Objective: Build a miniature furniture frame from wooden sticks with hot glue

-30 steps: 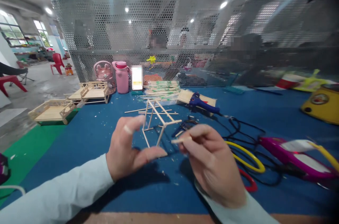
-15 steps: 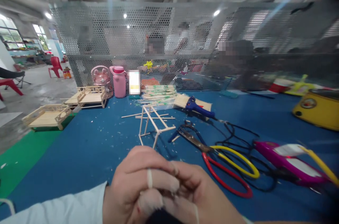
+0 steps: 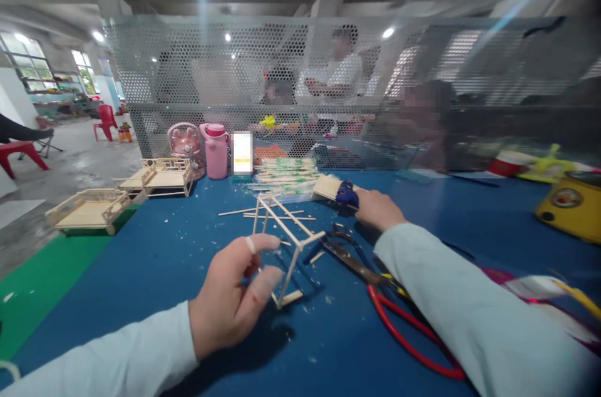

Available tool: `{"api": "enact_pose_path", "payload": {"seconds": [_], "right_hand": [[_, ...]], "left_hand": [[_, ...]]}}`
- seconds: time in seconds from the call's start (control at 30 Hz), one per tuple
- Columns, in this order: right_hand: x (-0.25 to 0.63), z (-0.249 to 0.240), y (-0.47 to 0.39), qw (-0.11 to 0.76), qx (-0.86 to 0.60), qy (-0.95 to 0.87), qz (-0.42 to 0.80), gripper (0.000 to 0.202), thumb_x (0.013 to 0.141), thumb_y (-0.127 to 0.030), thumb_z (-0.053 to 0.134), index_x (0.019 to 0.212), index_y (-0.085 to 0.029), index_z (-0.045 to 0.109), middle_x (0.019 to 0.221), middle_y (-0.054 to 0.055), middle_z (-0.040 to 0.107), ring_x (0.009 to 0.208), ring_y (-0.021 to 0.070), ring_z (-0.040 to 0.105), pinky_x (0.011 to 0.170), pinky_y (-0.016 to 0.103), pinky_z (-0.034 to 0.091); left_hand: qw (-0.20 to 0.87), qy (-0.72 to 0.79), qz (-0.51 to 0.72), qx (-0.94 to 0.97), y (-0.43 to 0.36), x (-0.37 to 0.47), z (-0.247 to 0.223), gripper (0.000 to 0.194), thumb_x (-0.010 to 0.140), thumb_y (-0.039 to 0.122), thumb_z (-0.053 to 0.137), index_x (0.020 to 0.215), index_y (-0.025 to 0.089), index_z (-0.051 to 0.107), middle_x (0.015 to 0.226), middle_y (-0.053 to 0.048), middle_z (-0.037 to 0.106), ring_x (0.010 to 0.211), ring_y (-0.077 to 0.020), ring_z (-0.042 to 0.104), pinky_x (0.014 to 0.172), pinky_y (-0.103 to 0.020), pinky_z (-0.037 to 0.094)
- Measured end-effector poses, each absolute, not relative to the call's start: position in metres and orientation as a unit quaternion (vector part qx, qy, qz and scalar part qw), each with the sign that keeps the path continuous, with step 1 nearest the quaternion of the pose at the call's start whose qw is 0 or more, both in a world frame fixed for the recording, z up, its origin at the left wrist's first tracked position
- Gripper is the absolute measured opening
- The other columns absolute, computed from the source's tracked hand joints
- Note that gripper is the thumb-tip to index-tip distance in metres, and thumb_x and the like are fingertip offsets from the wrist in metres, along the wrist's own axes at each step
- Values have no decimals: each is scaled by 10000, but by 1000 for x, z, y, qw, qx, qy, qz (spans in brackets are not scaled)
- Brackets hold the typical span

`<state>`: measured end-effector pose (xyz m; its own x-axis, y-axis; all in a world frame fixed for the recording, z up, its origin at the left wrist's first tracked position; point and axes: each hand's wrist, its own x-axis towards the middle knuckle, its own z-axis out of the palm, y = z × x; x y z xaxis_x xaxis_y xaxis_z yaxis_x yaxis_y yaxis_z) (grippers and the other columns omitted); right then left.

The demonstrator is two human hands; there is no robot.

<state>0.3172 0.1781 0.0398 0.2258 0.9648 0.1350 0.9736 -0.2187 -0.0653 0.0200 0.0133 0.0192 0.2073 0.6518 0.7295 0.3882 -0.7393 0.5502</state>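
My left hand [image 3: 235, 297] is held beside a small frame of thin wooden sticks [image 3: 297, 243], its thumb and forefinger apart. Pale finger covers sit on that thumb and forefinger. The frame stands on the blue table [image 3: 197, 259]; whether a fingertip touches it I cannot tell. Farther off to the right, my right hand [image 3: 379, 209] is closed around the handle of a blue glue gun [image 3: 347, 195], covering most of the handle. Under the gun's nozzle lies a light wooden piece [image 3: 326, 187].
Pliers with blue handles [image 3: 310, 252] and large red-and-yellow-handled scissors [image 3: 389, 322] lie by my right forearm. Bundled sticks [image 3: 286, 171], a pink bottle [image 3: 216, 153] and small wooden bed models [image 3: 89, 209] stand farther back. A perforated metal screen [image 3: 197, 71] closes the far side.
My hands were together at the front and have separated. The right reached forward and took hold of the glue gun; the left moved up beside the stick frame and opened its fingers.
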Motion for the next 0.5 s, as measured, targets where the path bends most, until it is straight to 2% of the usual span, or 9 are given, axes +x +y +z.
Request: {"api": "enact_pose_path", "payload": {"seconds": [0.07,0.13,0.2,0.3,0.4,0.5], "right_hand": [[319,36,179,65,-786,-614,-36,338,887,-324,563,1178,-153,548,1196,97,566,1017,213,585,845,419,503],[321,36,179,67,-790,-609,-27,322,886,-323,565,1164,-161,557,1179,90,576,1010,209,589,840,410,504],[324,41,178,77,-791,-607,-10,294,886,-325,564,1136,-170,570,1143,75,593,985,198,598,824,395,508],[328,51,173,122,-785,-607,15,243,884,-334,566,1058,-168,595,1053,53,621,903,171,614,777,362,515],[326,64,162,223,-752,-620,21,214,877,-324,543,945,-136,619,918,68,644,820,174,617,716,319,488],[311,76,140,360,-693,-625,18,185,799,-277,557,834,-111,631,776,116,653,756,213,611,659,310,448]], "left_hand": [[102,332,496,796,17,25,26,457,833,435,564,1198,163,527,684,1,557,569,-125,469,556,-239,421],[107,350,448,816,23,31,31,564,803,463,598,1267,164,484,722,-10,573,582,-133,453,573,-256,416],[133,370,417,819,30,37,34,472,847,404,550,1247,158,502,750,-20,582,587,-133,443,586,-261,405],[192,388,429,793,38,40,35,310,883,315,489,1147,165,552,652,24,512,552,-120,412,564,-243,368],[233,386,511,732,41,33,36,197,891,291,476,1039,186,552,595,62,413,529,-102,377,537,-217,330],[274,367,599,657,40,22,42,164,915,325,439,965,193,523,628,58,404,559,-97,380,547,-206,337]]}}
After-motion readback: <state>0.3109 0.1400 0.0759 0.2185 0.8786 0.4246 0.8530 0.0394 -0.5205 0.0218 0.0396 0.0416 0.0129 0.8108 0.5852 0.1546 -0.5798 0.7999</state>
